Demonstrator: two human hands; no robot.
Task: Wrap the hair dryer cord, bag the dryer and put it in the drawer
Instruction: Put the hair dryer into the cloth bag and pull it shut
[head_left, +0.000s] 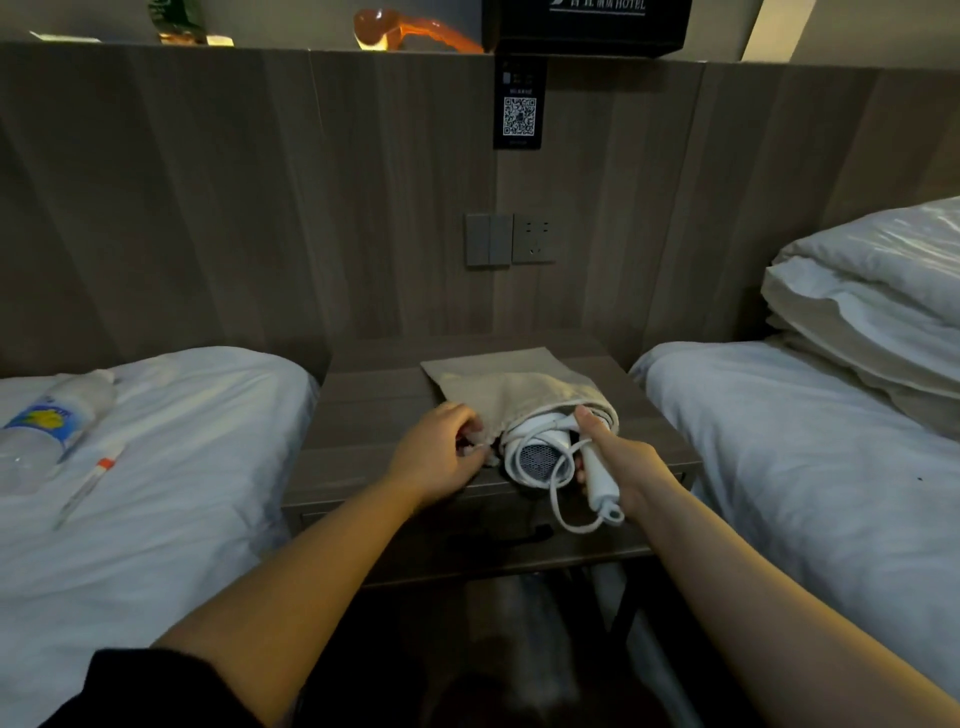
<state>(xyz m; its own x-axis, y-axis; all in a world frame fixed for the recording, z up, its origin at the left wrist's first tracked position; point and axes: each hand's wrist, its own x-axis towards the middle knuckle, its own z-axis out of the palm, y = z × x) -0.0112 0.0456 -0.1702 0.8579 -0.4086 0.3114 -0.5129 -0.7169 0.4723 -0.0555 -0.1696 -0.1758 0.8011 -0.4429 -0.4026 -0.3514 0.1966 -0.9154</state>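
A white hair dryer lies on the grey nightstand, its nose partly inside the mouth of a beige cloth bag. My right hand grips the dryer's folded handle. A loop of white cord hangs off the nightstand's front edge. My left hand pinches the bag's left opening edge. The drawer front below the top is dim; I cannot tell whether it is open.
A bed with white sheets on the left carries a plastic water bottle and a thin pen-like stick. On the right, another bed with folded duvets. Wall switch and socket above the nightstand.
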